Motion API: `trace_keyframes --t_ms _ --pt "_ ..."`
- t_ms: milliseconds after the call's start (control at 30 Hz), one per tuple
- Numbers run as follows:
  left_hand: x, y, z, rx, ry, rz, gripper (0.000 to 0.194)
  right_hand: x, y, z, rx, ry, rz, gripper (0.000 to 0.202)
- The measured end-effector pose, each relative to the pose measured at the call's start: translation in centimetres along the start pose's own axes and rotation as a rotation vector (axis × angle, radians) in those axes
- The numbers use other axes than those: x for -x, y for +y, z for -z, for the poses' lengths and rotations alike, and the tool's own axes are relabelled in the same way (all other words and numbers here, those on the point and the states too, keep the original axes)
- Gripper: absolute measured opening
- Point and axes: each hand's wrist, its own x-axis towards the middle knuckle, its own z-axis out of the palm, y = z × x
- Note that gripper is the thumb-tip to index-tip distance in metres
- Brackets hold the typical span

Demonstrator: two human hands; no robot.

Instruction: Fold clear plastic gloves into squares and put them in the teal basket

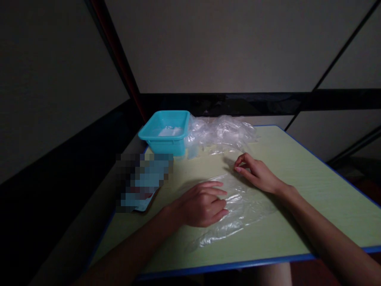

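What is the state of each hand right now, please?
Left hand: open, fingers loosely curled, resting on the flat clear plastic bag.
Right hand: fingertips pinched at the same bag's far edge; a real grip cannot be told.
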Motion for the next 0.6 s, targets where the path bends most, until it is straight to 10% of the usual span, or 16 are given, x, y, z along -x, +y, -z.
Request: trace_keyframes --t_ms 600 --pt "-1.0 2.5 -1.2 0.021 -0.026 -0.158 0.031 -0.4 -1.1 -0.9 0.031 -0.072 0.067 0.019"
